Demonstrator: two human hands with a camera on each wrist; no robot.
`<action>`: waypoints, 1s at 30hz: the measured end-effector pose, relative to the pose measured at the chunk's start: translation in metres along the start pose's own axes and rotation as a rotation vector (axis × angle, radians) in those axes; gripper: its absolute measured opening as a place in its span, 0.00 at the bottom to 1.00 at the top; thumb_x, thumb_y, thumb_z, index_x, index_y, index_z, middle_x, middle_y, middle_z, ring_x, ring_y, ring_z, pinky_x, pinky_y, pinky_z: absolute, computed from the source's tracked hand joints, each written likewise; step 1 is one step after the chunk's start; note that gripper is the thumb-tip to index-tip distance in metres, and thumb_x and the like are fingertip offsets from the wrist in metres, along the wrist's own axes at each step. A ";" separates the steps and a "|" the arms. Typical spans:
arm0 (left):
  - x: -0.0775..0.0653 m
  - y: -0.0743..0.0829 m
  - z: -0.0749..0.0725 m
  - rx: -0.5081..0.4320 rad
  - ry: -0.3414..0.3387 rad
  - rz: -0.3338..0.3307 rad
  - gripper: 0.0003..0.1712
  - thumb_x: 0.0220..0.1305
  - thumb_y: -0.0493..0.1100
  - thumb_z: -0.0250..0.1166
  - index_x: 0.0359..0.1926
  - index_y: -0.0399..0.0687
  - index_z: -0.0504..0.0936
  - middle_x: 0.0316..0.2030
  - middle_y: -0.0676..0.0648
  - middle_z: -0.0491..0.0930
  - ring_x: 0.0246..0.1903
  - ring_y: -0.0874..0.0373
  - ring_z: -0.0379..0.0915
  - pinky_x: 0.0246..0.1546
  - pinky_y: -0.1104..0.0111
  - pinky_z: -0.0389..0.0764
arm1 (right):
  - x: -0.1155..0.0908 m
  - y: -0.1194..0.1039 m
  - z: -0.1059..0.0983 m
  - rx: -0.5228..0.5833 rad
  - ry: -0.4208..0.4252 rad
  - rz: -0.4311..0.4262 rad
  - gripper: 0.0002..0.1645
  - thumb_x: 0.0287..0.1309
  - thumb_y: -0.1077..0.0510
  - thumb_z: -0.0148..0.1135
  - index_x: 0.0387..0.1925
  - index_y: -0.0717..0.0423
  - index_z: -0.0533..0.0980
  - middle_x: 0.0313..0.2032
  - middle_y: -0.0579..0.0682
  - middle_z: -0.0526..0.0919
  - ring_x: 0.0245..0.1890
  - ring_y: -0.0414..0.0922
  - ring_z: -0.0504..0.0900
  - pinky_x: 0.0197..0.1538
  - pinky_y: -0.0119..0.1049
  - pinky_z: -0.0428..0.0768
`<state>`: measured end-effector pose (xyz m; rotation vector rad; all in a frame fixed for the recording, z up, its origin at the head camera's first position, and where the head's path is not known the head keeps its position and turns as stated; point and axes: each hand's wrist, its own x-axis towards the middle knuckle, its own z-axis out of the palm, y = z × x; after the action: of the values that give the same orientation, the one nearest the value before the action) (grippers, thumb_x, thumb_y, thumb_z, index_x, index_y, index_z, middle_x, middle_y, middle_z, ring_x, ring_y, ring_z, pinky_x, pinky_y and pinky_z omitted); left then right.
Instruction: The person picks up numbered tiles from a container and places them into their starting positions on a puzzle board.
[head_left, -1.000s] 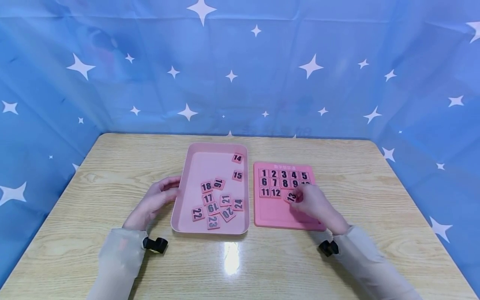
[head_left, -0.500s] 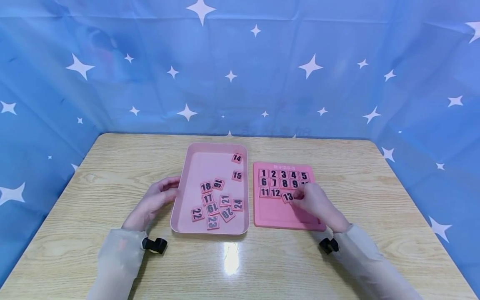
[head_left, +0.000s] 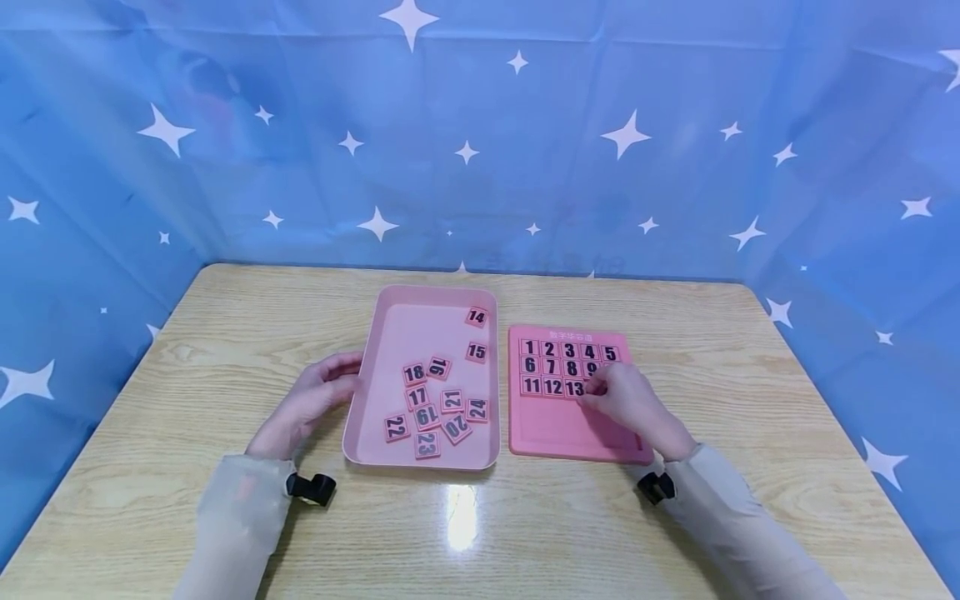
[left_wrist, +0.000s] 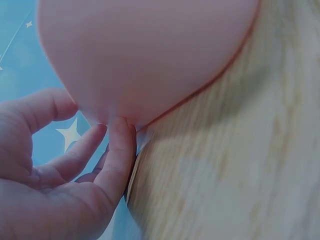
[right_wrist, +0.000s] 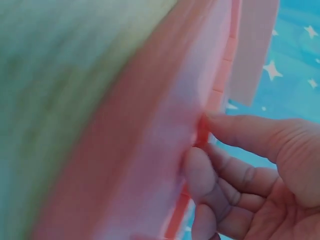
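In the head view, my right hand (head_left: 628,404) is over the pink number board (head_left: 551,429), thumb and finger pinching the 13 tile (head_left: 574,388). That tile lies level in the third row, right beside the 12 tile (head_left: 552,387). My fingers hide the right end of the second and third rows. The right wrist view shows the thumb and fingertip at a red tile edge. My left hand (head_left: 318,398) touches the outer left wall of the pink tray (head_left: 408,333) with fairly straight fingers; the left wrist view shows fingertips (left_wrist: 120,125) against it.
Inside the tray lie several loose number tiles, among them the 14 tile (head_left: 476,317), the 15 tile (head_left: 476,352) and the 22 tile (head_left: 397,427). Tray and board stand side by side on a wooden table (head_left: 390,533). A blue star-patterned cloth (head_left: 525,192) hangs behind and at both sides.
The 13 tile has turned from tilted to straight and moved up into the third row beside 12, under my right hand. My left hand has stayed at the tray.
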<state>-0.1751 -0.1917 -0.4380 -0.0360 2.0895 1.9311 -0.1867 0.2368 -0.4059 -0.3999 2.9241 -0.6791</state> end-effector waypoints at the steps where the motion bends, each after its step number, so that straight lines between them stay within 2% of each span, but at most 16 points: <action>1: 0.000 0.000 0.000 -0.002 0.001 0.002 0.33 0.60 0.33 0.58 0.65 0.27 0.59 0.60 0.28 0.64 0.50 0.58 0.69 0.47 0.77 0.73 | 0.001 -0.001 -0.002 0.003 0.000 0.000 0.07 0.45 0.62 0.71 0.21 0.60 0.80 0.20 0.48 0.81 0.21 0.40 0.76 0.27 0.34 0.78; 6: 0.001 0.001 0.002 -0.026 -0.001 0.013 0.32 0.60 0.31 0.57 0.64 0.25 0.59 0.59 0.27 0.64 0.45 0.64 0.70 0.46 0.77 0.74 | 0.009 -0.011 -0.012 0.018 0.057 -0.045 0.06 0.48 0.62 0.69 0.23 0.60 0.79 0.21 0.48 0.80 0.20 0.40 0.75 0.26 0.34 0.76; 11: 0.000 0.003 0.002 -0.036 0.002 0.013 0.32 0.60 0.31 0.57 0.64 0.25 0.59 0.59 0.27 0.64 0.43 0.65 0.71 0.44 0.76 0.74 | 0.031 -0.035 -0.013 0.072 0.119 -0.133 0.09 0.49 0.62 0.68 0.31 0.64 0.79 0.26 0.53 0.81 0.26 0.45 0.78 0.33 0.40 0.79; 16: -0.001 0.004 0.001 -0.032 0.008 0.007 0.32 0.60 0.32 0.57 0.64 0.26 0.59 0.59 0.27 0.64 0.44 0.64 0.71 0.44 0.76 0.74 | 0.064 -0.064 -0.001 0.187 0.084 -0.170 0.16 0.51 0.62 0.67 0.42 0.67 0.78 0.37 0.60 0.82 0.35 0.50 0.80 0.39 0.40 0.81; 19: -0.001 0.003 0.001 -0.017 0.005 0.005 0.32 0.60 0.32 0.58 0.64 0.27 0.60 0.60 0.28 0.64 0.45 0.63 0.71 0.45 0.77 0.74 | 0.087 -0.079 0.011 0.235 0.058 -0.168 0.18 0.53 0.61 0.65 0.45 0.67 0.77 0.42 0.61 0.81 0.40 0.52 0.80 0.41 0.39 0.81; 23: -0.001 0.001 0.001 -0.029 0.006 0.011 0.32 0.59 0.31 0.57 0.64 0.25 0.59 0.59 0.27 0.64 0.44 0.63 0.71 0.45 0.76 0.74 | 0.114 -0.096 0.025 0.239 0.023 -0.142 0.18 0.55 0.61 0.64 0.47 0.66 0.77 0.44 0.60 0.81 0.44 0.52 0.79 0.45 0.41 0.80; 28: -0.001 0.002 0.001 -0.043 0.008 0.004 0.33 0.59 0.32 0.58 0.64 0.25 0.59 0.59 0.27 0.64 0.43 0.65 0.72 0.44 0.76 0.74 | 0.134 -0.111 0.034 0.209 -0.028 -0.062 0.20 0.57 0.62 0.62 0.52 0.64 0.76 0.48 0.59 0.79 0.45 0.50 0.78 0.49 0.41 0.78; 30: -0.001 0.002 0.001 -0.039 0.008 0.002 0.33 0.59 0.32 0.58 0.64 0.25 0.59 0.59 0.27 0.64 0.43 0.65 0.71 0.44 0.76 0.74 | 0.140 -0.116 0.036 0.183 -0.051 -0.028 0.21 0.57 0.63 0.61 0.53 0.65 0.75 0.49 0.58 0.79 0.42 0.48 0.78 0.46 0.39 0.79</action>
<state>-0.1745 -0.1906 -0.4356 -0.0498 2.0581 1.9757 -0.2879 0.0820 -0.3934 -0.4321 2.7825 -0.9175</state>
